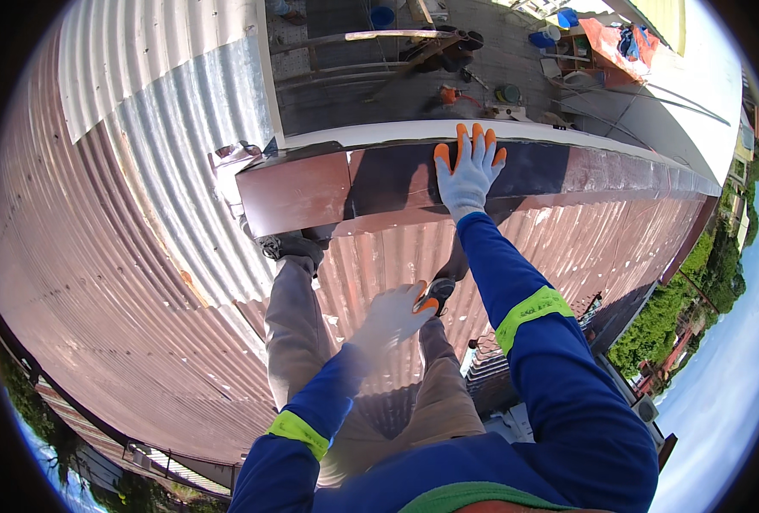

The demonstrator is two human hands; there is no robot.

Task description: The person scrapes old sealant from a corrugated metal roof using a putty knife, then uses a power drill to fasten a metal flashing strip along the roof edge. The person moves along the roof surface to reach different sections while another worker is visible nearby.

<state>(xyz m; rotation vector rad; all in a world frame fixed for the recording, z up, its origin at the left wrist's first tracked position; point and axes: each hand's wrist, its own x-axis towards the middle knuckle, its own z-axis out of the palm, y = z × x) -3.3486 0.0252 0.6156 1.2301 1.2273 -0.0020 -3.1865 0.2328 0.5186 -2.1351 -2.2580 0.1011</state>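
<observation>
My right hand point(467, 175), in a pale glove with orange fingertips, lies flat with fingers spread on a brown-red sheet-metal flashing point(290, 195). That flashing runs along the top edge of the roof. My left hand point(390, 315), gloved alike, hangs over the corrugated roof in front of my legs, near my right shoe point(438, 295). Motion smears it, so its fingers' pose and anything in them cannot be made out. My left shoe point(292, 248) stands against the flashing's lower edge.
Grey metal sheets point(196, 115) overlap the reddish corrugated roofing point(80, 282) at left. Beyond the flashing lies a lower area with wooden poles point(362, 36), a blue bucket point(382, 17), an orange tool point(450, 94) and an orange-red sheet point(623, 47). Trees point(670, 299) stand past the roof's right edge.
</observation>
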